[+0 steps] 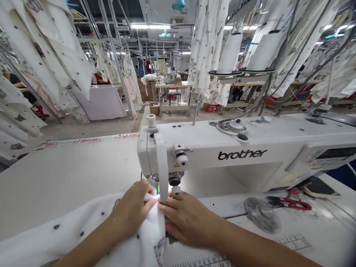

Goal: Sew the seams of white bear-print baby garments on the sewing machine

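Observation:
A white sewing machine (239,154) with the word "brother" on it stands on a white table (69,178). White cloth with small dark prints (83,237) lies under its needle end. My left hand (130,211) presses on the cloth just left of the needle, fingers curled onto a fold. My right hand (186,218) lies on the cloth right of the needle, its fingertips pinching the fabric edge by the presser foot. The needle itself is hidden behind the machine head.
Red-handled thread snips (292,203) and a round metal disc (261,214) lie on the table to the right. Two white thread cones (230,52) stand behind the machine. Printed garments (47,48) hang on racks at left and behind. More workstations stand further back.

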A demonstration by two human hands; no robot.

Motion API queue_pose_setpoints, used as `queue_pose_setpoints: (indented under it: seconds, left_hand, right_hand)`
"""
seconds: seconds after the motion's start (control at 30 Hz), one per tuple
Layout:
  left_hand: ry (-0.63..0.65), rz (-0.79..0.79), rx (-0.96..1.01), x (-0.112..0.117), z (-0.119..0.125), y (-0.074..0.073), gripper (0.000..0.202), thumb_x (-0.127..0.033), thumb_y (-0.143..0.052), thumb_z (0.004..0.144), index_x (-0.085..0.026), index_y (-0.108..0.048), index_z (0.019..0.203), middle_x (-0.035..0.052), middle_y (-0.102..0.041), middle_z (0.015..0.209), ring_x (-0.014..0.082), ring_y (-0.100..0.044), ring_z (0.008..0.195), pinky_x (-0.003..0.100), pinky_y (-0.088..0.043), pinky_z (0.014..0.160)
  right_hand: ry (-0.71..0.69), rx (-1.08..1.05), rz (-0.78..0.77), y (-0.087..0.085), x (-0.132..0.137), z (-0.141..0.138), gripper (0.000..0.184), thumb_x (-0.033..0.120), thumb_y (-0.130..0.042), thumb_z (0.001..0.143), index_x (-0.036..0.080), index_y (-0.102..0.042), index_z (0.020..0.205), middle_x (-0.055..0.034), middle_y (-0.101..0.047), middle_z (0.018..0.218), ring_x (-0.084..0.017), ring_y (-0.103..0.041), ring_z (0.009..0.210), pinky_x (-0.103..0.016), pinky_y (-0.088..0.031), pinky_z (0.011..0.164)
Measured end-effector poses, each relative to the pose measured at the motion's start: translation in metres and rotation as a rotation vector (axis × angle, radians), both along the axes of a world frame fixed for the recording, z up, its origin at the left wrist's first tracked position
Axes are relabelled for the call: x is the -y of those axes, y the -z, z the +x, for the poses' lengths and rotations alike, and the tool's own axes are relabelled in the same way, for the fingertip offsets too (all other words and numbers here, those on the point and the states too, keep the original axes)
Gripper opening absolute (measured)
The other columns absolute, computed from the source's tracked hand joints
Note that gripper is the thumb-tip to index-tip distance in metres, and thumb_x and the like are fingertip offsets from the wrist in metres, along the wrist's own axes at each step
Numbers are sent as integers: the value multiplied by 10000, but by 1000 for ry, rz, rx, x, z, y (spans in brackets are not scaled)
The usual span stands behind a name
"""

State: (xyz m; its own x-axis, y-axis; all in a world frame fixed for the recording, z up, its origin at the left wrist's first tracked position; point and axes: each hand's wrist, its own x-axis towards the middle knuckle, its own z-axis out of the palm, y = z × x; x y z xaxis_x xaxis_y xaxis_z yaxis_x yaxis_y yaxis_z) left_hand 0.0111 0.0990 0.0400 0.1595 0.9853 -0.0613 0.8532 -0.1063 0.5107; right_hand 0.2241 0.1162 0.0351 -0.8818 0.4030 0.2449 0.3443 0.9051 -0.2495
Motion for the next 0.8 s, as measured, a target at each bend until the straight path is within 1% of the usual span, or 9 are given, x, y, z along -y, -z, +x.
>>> queue_pose_setpoints:
  seconds: [0.13, 0.23, 0.33, 0.43, 0.57, 0.7, 0.8]
  left_hand:
    - [-14, 46, -45, 0, 5, 1, 92, -256, -468, 853, -207, -522, 797, 59, -595, 953, 239, -554, 931, 399, -415, 859]
    - [-52, 52, -66, 1, 10, 0, 77, -203, -477, 831, -208, -543, 791, 54, -584, 956, 244, -535, 976, 416, -389, 907]
    - [-86, 41, -64, -2, 15, -2, 119, -190, -462, 831, -214, -571, 791, 50, -580, 952, 255, -515, 1021, 438, -355, 953]
    - [-96, 32, -61, -8, 18, -2, 149, -197, -450, 842, -219, -577, 768, 43, -575, 906, 252, -517, 1007, 412, -372, 928]
    - [-108, 33, -79, -15, 17, -2, 219, -197, -418, 860, -220, -557, 693, 41, -562, 840, 254, -520, 972, 380, -397, 857]
    - [-114, 45, -99, -18, 14, 1, 206, -197, -417, 867, -221, -562, 722, 47, -578, 868, 249, -528, 966, 374, -395, 861]
    - [-115, 50, -113, -17, 14, 5, 212, -195, -411, 867, -218, -528, 692, 42, -574, 828, 245, -535, 963, 376, -394, 878]
  right_hand:
    - [4, -6, -22, 0, 0, 1, 232, 320, -495, 952, 158, -576, 1097, -70, -625, 1004, -219, -505, 918, -356, -403, 911]
    - [3, -19, 8, 0, 1, 1, 260, 326, -487, 959, 151, -571, 1132, -71, -625, 1034, -234, -497, 980, -373, -387, 951]
    - [27, 7, 41, 0, 1, 0, 245, 310, -496, 956, 139, -577, 1111, -71, -621, 998, -246, -499, 993, -381, -391, 943]
    - [81, 39, 56, -2, 0, 0, 202, 296, -501, 960, 137, -581, 1057, -74, -611, 955, -243, -509, 963, -387, -391, 939]
    - [116, 52, 39, -2, -2, 0, 175, 311, -501, 969, 162, -570, 1030, -73, -601, 982, -243, -504, 1015, -393, -373, 976]
    - [116, 39, 40, 1, -4, 1, 189, 335, -510, 970, 170, -564, 1043, -76, -601, 1017, -247, -491, 1063, -394, -360, 997]
    - [123, 34, 23, 1, -4, 2, 202, 346, -520, 970, 175, -561, 1068, -71, -603, 1078, -247, -486, 1080, -397, -349, 1012]
